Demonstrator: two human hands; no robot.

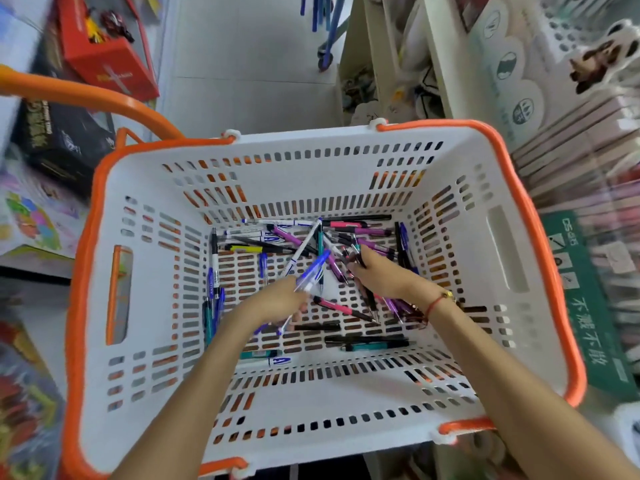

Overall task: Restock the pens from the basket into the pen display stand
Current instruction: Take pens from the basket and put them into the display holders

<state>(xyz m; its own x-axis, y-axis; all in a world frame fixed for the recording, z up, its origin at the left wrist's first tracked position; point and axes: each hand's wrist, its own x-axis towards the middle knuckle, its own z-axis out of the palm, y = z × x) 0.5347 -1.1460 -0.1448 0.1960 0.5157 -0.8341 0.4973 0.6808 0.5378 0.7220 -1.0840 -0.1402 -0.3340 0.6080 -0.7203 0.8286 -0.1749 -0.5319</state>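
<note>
A white slotted basket (346, 157) with an orange rim fills the middle of the view. Several pens (298, 237) in blue, purple, pink, black and teal lie scattered on its floor. Both my arms reach down into it. My left hand (277, 301) is closed around a bunch of blue and white pens (313, 271) that stick up and to the right. My right hand (377, 273) rests on the pile with its fingers pinched on a dark pen (358, 259). The pen display stand (599, 237) shows blurred at the right edge.
An orange basket handle (86, 98) arcs over the upper left. A red box (104, 53) and a black box (59, 133) sit on the left shelf. Cream shelving (433, 57) with packaged goods stands at the upper right. Grey floor (242, 64) lies beyond the basket.
</note>
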